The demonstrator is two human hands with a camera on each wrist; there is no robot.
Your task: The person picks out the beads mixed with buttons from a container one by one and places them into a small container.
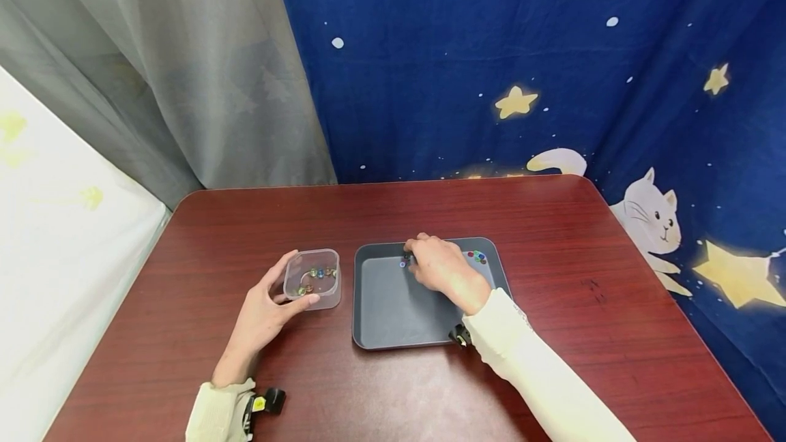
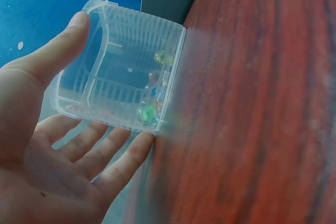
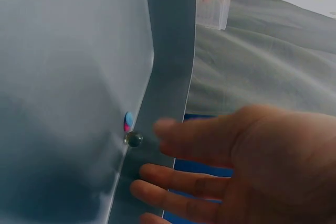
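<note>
In the head view my left hand (image 1: 260, 311) holds a clear plastic box (image 1: 330, 300) by its sides, thumb at the near side and fingers at the far side. Several glass marbles (image 2: 148, 113) lie on the box's bottom. My right hand (image 1: 441, 266) is over the far side of a dark grey tray (image 1: 399, 316), thumb and fingers apart with nothing between them. Close to its fingertips, a clear marble (image 3: 134, 139) lies against the tray wall. Beside that marble is a small blue disc (image 3: 129, 119) with a pink one partly behind it.
Several small coloured discs (image 1: 477, 257) lie in the tray's far right corner. Box and tray stand side by side on a reddish-brown wooden table (image 1: 245, 224). A blue star-patterned curtain (image 1: 430, 87) and a grey curtain (image 1: 196, 74) hang behind the table.
</note>
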